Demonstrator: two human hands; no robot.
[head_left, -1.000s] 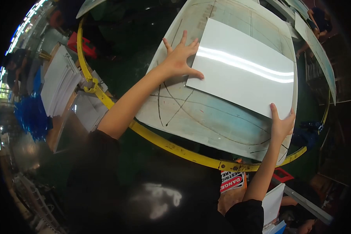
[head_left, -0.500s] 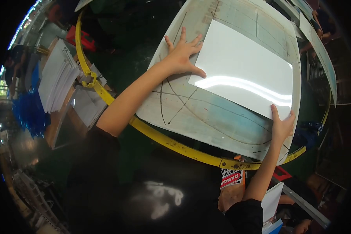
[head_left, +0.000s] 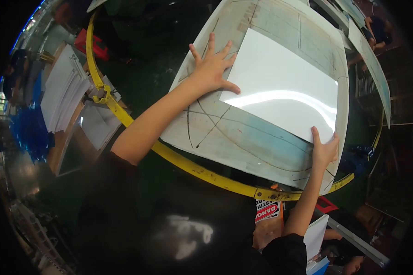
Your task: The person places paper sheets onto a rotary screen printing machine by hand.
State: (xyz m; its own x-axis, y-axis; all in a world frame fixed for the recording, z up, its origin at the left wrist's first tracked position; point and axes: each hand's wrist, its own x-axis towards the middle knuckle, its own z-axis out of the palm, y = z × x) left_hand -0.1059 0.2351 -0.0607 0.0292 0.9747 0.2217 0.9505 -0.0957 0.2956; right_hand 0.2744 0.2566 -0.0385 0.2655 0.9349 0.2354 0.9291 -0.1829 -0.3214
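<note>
Work piece: one white sheet (head_left: 280,75), lying flat in the upper right-centre of the frame on a pale board (head_left: 261,144). The sheet sits at a slant, its left corner lower than its top corner; a bright curved reflection crosses its lower half. The board has dark drawn lines and bluish staining, visible below and above the sheet.

Left hand (head_left: 211,71), upper centre: grip spread wide, fingers fanned toward the top of the frame, thumb reaching onto the sheet near its left corner. Palm lies beside the sheet's left edge, over the board.

Right hand (head_left: 325,151), right of centre: thumb and fingers parted at the sheet's lower right corner, thumb tip at the lower edge. Some fingers are hidden; whether they pinch the sheet cannot be told.

Surroundings: a yellow curved rail (head_left: 206,175) passes below the board and climbs to the upper left. Further left are a stack of white sheets (head_left: 64,91) and a blue bundle (head_left: 31,130). A red stool (head_left: 95,45) stands upper left. A danger sign (head_left: 267,211), lettering inverted, shows below the rail.
</note>
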